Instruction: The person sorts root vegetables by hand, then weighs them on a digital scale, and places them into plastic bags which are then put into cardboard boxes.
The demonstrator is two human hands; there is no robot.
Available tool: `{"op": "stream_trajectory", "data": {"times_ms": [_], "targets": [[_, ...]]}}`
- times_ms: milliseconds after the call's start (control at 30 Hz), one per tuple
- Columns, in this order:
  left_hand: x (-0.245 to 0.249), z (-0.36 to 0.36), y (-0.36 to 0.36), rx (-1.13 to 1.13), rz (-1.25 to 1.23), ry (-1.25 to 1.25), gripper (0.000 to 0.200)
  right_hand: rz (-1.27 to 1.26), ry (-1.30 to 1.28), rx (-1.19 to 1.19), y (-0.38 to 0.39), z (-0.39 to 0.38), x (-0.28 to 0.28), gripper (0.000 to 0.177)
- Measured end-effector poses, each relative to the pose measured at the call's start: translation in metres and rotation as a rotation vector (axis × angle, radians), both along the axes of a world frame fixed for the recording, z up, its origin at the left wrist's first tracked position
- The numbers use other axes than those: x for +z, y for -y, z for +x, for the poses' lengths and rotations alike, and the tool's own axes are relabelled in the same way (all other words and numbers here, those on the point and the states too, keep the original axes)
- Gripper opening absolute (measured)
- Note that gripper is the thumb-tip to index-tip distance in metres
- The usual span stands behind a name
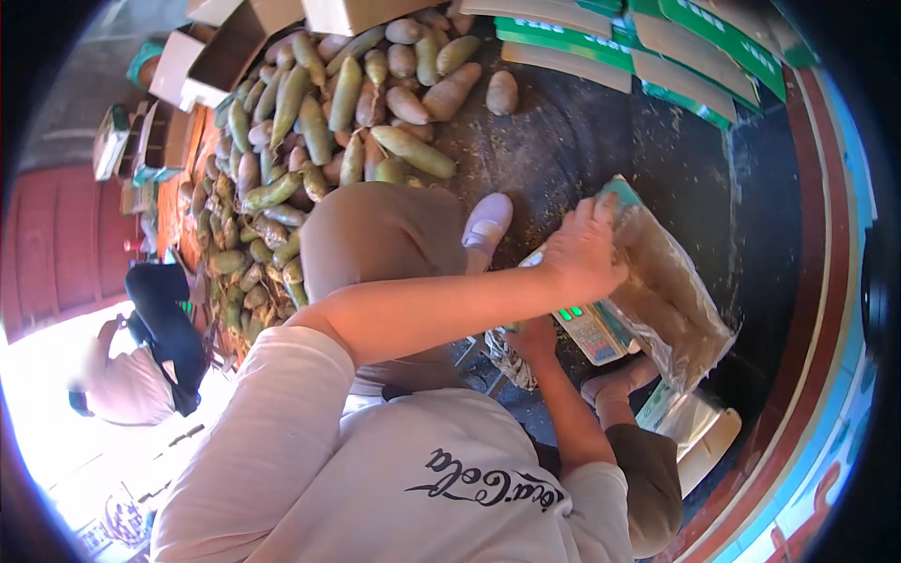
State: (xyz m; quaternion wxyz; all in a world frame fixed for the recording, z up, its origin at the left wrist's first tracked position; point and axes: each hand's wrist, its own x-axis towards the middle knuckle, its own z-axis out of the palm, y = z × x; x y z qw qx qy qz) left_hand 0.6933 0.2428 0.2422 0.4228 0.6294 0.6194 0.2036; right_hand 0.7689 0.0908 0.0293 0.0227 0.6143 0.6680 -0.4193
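My left hand [584, 251] reaches across from the left, its fingers bent over the upper edge of a cardboard box [648, 267] lined with clear plastic. The box sits tilted on a digital scale [589, 330] with green lit digits and a keypad. Below my left forearm, my right hand [535, 340] is low beside the scale. Its fingers are mostly hidden, and what they hold, if anything, does not show. Close to it lies a crumpled whitish bundle [510, 358].
A large pile of green and pinkish long radishes [319, 113] lies beyond my left knee. Flattened green cartons [648, 42] are stacked at the top right. Open boxes [221, 56] stand at upper left. Another person [141, 366] is at far left. A striped wall [817, 235] bounds the right.
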Motion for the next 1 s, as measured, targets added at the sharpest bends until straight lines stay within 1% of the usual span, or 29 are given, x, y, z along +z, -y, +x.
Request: {"op": "stream_trajectory", "data": {"times_ms": [33, 67, 100, 133, 167, 200, 267, 367, 400, 467, 533, 600, 633, 667, 700, 733, 767, 800, 833, 900, 933, 1000], "targets": [[0.004, 0.002, 0.002, 0.02, 0.07, 0.02, 0.073, -0.12, -0.012, 0.139, -0.01, 0.002, 0.02, 0.062], [0.009, 0.002, 0.004, 0.051, 0.14, 0.028, 0.073, -0.101, -0.005, 0.187, -0.01, 0.004, 0.025, 0.058], [0.024, 0.002, 0.005, 0.043, 0.177, 0.091, 0.073, -0.08, 0.003, 0.238, -0.005, 0.013, 0.026, 0.053], [0.044, 0.002, 0.006, 0.03, 0.219, 0.154, 0.073, 0.357, -0.121, 0.586, 0.002, 0.024, -0.012, 0.052], [0.063, 0.004, 0.012, 0.057, 0.283, 0.194, 0.072, 0.256, -0.212, 0.46, 0.011, 0.041, -0.008, 0.053], [0.08, 0.003, 0.017, 0.08, 0.345, 0.234, 0.072, 0.055, -0.275, 0.369, 0.018, 0.06, -0.009, 0.062], [0.11, -0.012, 0.027, 0.037, 0.493, 0.451, 0.067, -0.052, -0.232, 0.311, 0.015, 0.081, 0.005, 0.064], [0.127, -0.057, 0.044, 0.097, 0.718, 0.647, 0.06, -0.2, -0.319, 0.139, 0.025, 0.119, 0.002, 0.063], [0.128, -0.078, 0.05, 0.13, 0.761, 0.584, 0.058, -0.245, -0.344, 0.075, 0.023, 0.128, 0.002, 0.062], [0.119, -0.128, 0.064, 0.194, 0.831, 0.459, 0.054, -0.392, -0.538, -0.149, 0.002, 0.088, 0.082, 0.066], [0.089, -0.167, 0.079, 0.349, 0.663, 0.433, 0.051, -0.355, -0.534, -0.111, 0.002, 0.094, 0.098, 0.069], [0.039, -0.197, 0.1, 0.582, 0.426, 0.455, 0.048, -0.448, -0.483, -0.225, -0.002, 0.081, 0.143, 0.073], [0.016, -0.214, 0.112, 0.615, 0.402, 0.323, 0.044, -0.495, -0.456, -0.278, -0.006, 0.074, 0.168, 0.075], [-0.008, -0.231, 0.127, 0.65, 0.378, 0.185, 0.041, -0.456, -0.463, -0.259, -0.01, 0.074, 0.189, 0.077], [-0.043, -0.247, 0.145, 0.701, 0.261, 0.114, 0.041, -0.414, -0.472, -0.239, -0.011, 0.08, 0.206, 0.079], [-0.077, -0.26, 0.164, 0.746, 0.137, 0.049, 0.041, -0.328, -0.423, -0.226, -0.012, 0.096, 0.218, 0.08], [-0.103, -0.271, 0.184, 0.744, 0.112, -0.083, 0.042, -0.245, -0.373, -0.217, -0.015, 0.109, 0.23, 0.082], [-0.123, -0.28, 0.2, 0.735, 0.087, -0.212, 0.043, -0.21, -0.379, -0.251, -0.025, 0.108, 0.256, 0.081], [-0.14, -0.288, 0.214, 0.759, 0.004, -0.245, 0.043, -0.17, -0.385, -0.289, -0.035, 0.105, 0.283, 0.081], [-0.159, -0.294, 0.235, 0.803, -0.164, -0.306, 0.044, 0.004, -0.319, -0.309, -0.06, 0.104, 0.308, 0.077], [-0.156, -0.294, 0.238, 0.827, -0.196, -0.307, 0.044, 0.083, -0.231, -0.236, -0.075, 0.107, 0.315, 0.074], [-0.145, -0.298, 0.243, 0.88, -0.26, -0.315, 0.043, 0.105, -0.118, -0.185, -0.106, 0.113, 0.309, 0.068]]}}
